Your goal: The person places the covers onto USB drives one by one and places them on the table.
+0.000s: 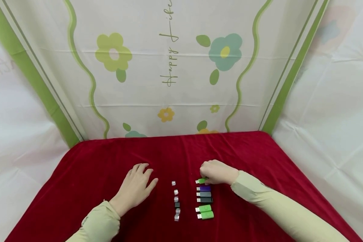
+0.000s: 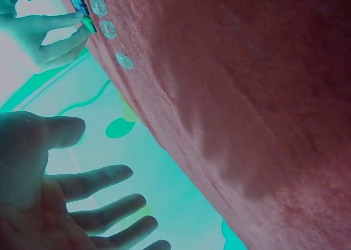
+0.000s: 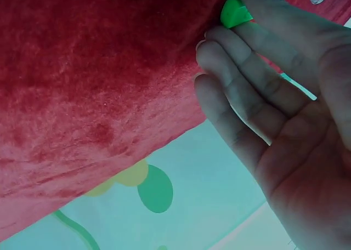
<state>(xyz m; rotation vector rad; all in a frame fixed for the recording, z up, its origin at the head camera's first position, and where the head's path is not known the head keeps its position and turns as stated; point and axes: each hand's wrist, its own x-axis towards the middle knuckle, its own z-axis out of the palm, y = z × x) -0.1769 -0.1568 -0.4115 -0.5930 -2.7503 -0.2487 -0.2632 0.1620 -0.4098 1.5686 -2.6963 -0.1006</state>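
Observation:
My right hand (image 1: 216,171) pinches a green USB stick (image 1: 202,181) at the far end of a column of USB sticks, its metal plug pointing left. In the right wrist view, the thumb and forefinger close on the green body (image 3: 236,13). Nearer in the column lie a purple USB stick (image 1: 205,189), a grey one (image 1: 204,194), a black one (image 1: 206,200) and two green ones (image 1: 207,215). My left hand (image 1: 135,185) hovers left of a column of small caps, its fingers spread and holding nothing, as the left wrist view also shows.
Several small clear, shiny caps (image 1: 176,192) and one black cap (image 1: 177,205) stand in a column between the hands. A red velvet cloth (image 1: 157,151) covers the table. A white printed curtain (image 1: 169,94) rises behind its back edge, with white fabric at both sides.

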